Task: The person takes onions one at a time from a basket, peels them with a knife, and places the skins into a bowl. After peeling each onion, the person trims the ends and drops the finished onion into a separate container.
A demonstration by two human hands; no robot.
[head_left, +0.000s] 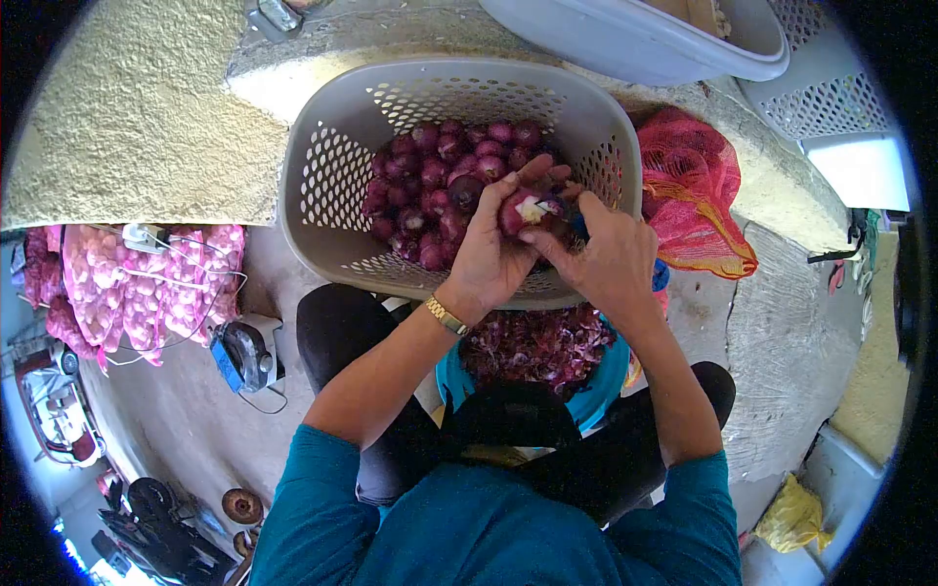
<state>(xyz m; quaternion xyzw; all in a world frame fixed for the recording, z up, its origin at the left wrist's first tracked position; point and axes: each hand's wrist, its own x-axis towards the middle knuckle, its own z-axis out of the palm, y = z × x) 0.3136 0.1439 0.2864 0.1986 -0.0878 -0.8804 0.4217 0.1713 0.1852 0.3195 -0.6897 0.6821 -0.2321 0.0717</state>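
My left hand [498, 230] is closed around a red onion [520, 211], cupping it above the basket. A pale patch shows on the onion's upper side, where its skin is off or cut. My right hand [608, 244] presses against the onion from the right, thumb on its lower side. Between its curled fingers a bit of blue and a thin shiny edge show, seemingly a small knife [579, 227], mostly hidden. Below the hands, a grey perforated basket [318, 230] holds many red onions [430, 176]. A turquoise tub [611, 376] between my legs contains loose onion skins [537, 347].
Right of the basket lies a red mesh sack [689, 186]. A grey tub [635, 44] stands beyond it. Pink net bags of bulbs [156, 283] lean at the left, near a dark device with a blue side [244, 356] and a cable. A yellow bag [793, 518] lies at lower right.
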